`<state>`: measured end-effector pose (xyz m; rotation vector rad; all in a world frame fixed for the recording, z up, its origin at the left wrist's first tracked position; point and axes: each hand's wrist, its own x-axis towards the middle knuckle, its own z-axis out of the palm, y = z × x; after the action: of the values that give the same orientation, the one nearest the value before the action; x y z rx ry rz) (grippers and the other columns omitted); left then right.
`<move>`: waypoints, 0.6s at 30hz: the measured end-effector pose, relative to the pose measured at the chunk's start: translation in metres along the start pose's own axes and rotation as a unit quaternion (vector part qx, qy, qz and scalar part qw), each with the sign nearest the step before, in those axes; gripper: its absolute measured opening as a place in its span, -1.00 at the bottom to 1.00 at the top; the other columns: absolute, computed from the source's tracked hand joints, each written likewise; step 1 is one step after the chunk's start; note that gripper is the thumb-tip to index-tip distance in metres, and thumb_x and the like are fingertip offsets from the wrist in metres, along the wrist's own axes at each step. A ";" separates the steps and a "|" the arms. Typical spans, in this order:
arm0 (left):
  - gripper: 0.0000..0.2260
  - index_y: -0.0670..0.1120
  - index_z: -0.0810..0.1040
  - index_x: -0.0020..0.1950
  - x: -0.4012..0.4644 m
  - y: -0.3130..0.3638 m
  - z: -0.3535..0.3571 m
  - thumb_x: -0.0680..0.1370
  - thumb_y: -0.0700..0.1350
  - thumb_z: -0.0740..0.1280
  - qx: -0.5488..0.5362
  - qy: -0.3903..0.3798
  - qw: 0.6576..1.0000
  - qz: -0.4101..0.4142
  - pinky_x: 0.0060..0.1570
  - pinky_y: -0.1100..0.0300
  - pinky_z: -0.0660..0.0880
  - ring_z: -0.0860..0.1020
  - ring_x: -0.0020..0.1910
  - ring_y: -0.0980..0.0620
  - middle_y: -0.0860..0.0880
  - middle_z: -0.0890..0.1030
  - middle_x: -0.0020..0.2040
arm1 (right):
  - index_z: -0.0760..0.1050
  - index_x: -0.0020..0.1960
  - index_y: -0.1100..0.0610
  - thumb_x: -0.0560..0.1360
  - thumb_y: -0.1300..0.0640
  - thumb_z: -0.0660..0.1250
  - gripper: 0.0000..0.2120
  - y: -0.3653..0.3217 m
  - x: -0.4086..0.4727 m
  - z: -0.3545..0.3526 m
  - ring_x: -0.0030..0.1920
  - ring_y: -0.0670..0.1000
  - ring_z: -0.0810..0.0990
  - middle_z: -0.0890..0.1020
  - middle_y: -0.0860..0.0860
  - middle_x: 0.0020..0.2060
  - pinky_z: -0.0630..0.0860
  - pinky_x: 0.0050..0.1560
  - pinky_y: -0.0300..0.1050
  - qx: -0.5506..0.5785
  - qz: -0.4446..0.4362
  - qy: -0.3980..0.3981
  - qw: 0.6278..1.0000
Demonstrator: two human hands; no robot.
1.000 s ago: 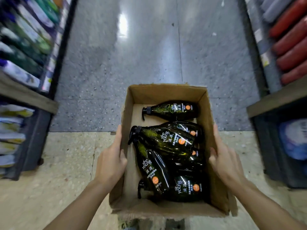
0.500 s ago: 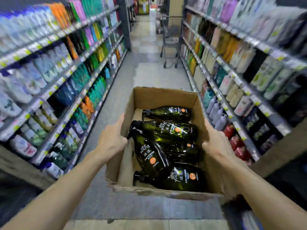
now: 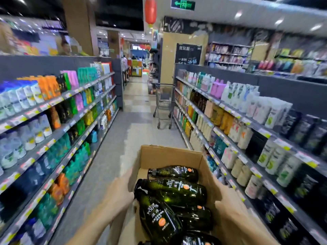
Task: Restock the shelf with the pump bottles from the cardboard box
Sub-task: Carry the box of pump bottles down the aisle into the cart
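Pump bottles [image 3: 169, 191], dark green with orange dots on their labels, lie piled on their sides inside the open cardboard box [image 3: 169, 154], none of them standing. The box is carried at about waist height down a shop aisle, with the left hand [image 3: 120, 193] pressed flat against its left wall and the right hand [image 3: 230, 207] clasped around its right wall; both hands grasp the box, not a bottle.

Relative to the box, stocked shelving runs close along the right [image 3: 247, 138] and a second run stands further off to the left [image 3: 53, 121], with a shopping trolley [image 3: 164, 105] parked ahead beside the right-hand shelves.

The relation that matters next is how the bottles lie between the hands. Their long axes run roughly across the box, with the black pump heads pointing toward the left wall and the bases toward the right. The top bottles' necks therefore sit just beside the left hand, which looks the nearer one for taking a bottle by the neck, while the right hand is closer to the bottle bodies. Judging from this, no bottle has reached a shelf yet, and the box likely needs setting down or supporting one-handed first.
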<state>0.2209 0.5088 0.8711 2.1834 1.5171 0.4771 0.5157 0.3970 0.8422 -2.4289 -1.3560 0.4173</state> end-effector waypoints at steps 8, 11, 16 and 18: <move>-0.30 0.13 0.16 0.56 0.188 -0.003 0.022 0.47 -0.27 0.25 0.029 -0.027 0.999 -0.009 -0.16 0.23 0.39 0.56 0.17 -0.11 -0.12 0.60 0.22 | 0.13 0.55 -0.18 0.35 0.23 0.22 -0.19 -0.023 0.173 0.009 0.15 0.15 0.62 0.64 0.12 0.19 0.56 0.12 -0.03 0.013 -0.001 -0.006 1.000; -0.33 0.08 0.17 0.56 0.278 0.006 0.035 0.48 -0.26 0.25 0.036 -0.014 0.999 -0.007 -0.16 0.23 0.36 0.55 0.18 -0.12 -0.13 0.58 0.24 | 0.11 0.53 -0.26 0.30 0.24 0.22 -0.13 -0.023 0.272 0.009 0.12 0.12 0.63 0.66 0.09 0.16 0.58 0.04 -0.04 0.022 -0.019 0.006 1.000; -0.29 0.07 0.14 0.57 0.442 0.037 0.039 0.46 -0.26 0.25 0.053 -0.008 0.999 -0.005 -0.04 0.14 0.49 0.58 0.14 -0.16 -0.16 0.59 0.23 | 0.06 0.56 -0.28 0.35 0.26 0.30 -0.09 -0.043 0.427 -0.027 0.09 0.12 0.63 0.65 0.12 0.15 0.58 0.03 -0.01 0.043 -0.038 0.039 0.998; -0.25 0.11 0.09 0.58 0.504 0.050 0.039 0.46 -0.27 0.26 0.049 0.005 0.999 0.004 -0.13 0.14 0.49 0.61 0.06 -0.17 -0.18 0.61 0.19 | 0.06 0.57 -0.25 0.36 0.32 0.31 -0.08 -0.054 0.487 -0.046 0.12 0.11 0.61 0.64 0.11 0.20 0.54 0.03 -0.07 0.050 -0.050 0.040 0.997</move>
<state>0.4511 0.9617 0.8813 2.2644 1.5690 0.4238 0.7389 0.8355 0.8605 -2.2617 -1.3805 0.3496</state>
